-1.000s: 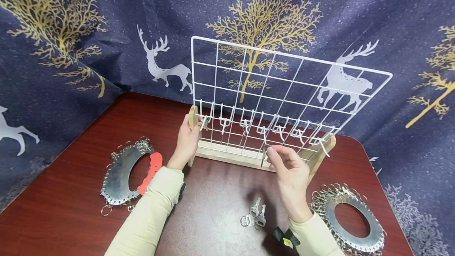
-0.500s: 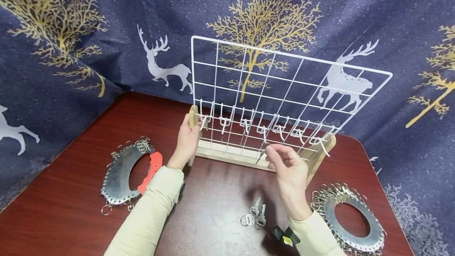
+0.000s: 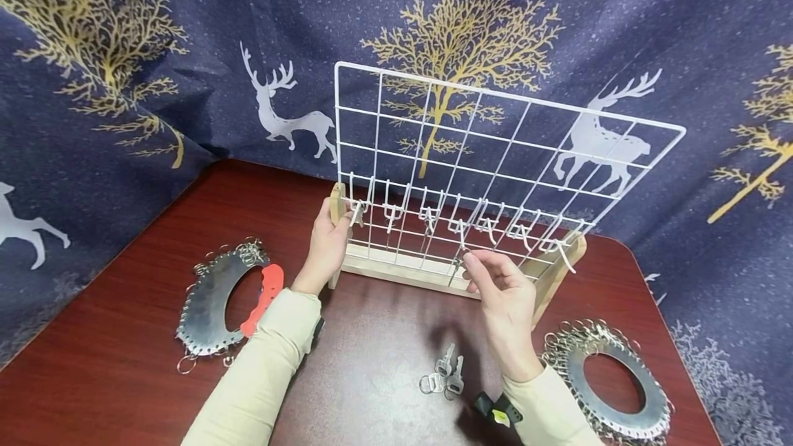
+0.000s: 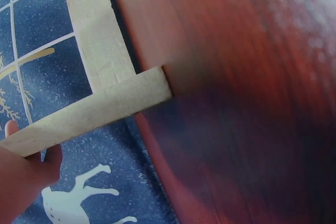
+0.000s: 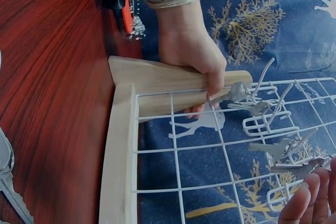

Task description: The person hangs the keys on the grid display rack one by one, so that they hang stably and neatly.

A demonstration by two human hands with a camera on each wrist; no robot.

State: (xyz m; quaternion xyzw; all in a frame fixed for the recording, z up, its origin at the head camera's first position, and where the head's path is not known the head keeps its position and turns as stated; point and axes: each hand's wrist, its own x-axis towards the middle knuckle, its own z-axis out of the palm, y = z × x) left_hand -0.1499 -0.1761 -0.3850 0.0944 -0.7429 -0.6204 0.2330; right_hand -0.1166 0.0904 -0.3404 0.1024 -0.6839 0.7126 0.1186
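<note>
My left hand (image 3: 326,243) grips the wooden side upright (image 4: 94,111) of a white wire-grid rack (image 3: 480,90); its fingers curl round the wood in the left wrist view. My right hand (image 3: 504,301) pinches a silver key (image 5: 294,169) by its ring between thumb and fingertips. The key hangs down just below the tip of the fourth hook (image 3: 460,229) from the left. Whether its ring is round that hook, I cannot tell. Keys hang on the hooks to the left, among them one key (image 5: 239,92) beside my left hand in the right wrist view.
Several loose keys (image 3: 454,383) with rings lie on the dark red table (image 3: 359,377) in front of the rack. A metal ring plate (image 3: 207,308) with a red handle (image 3: 266,298) lies left; another ring plate (image 3: 576,370), edged with key rings, lies right. A patterned cloth (image 3: 204,95) hangs behind.
The key under my right fingertips has gone from hanging straight to tilting leftward. My right hand has shifted very slightly toward the fourth hook. My left hand has stayed on the upright.
</note>
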